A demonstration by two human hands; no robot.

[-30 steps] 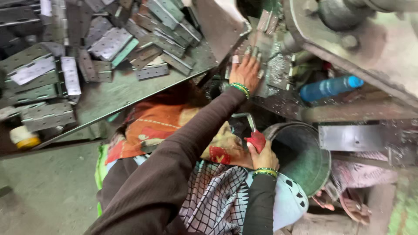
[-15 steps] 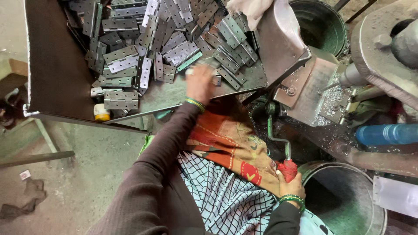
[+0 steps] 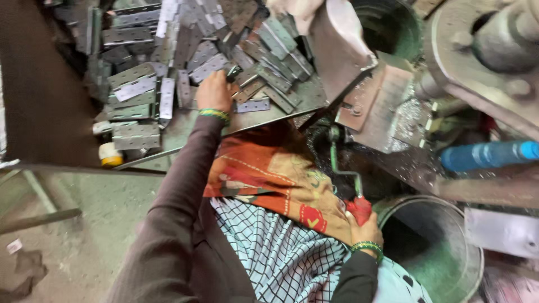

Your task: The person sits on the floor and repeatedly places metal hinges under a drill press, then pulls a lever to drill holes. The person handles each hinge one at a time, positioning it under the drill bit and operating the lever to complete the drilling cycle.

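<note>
Left hand (image 3: 214, 90) now on hinges (image 3: 135, 84) (gripping)

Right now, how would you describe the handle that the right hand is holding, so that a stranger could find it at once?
Start at the big round metal drum in the lower right. Just left of its rim, the right hand closes around a red grip. This grip ends a thin green bent crank, and it is the only bright red part among the grey metal pieces around it.

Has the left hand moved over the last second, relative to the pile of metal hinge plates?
Yes. The left hand left the machine side by the blue bottle and now reaches into the pile of metal hinge plates on the tray.
</note>
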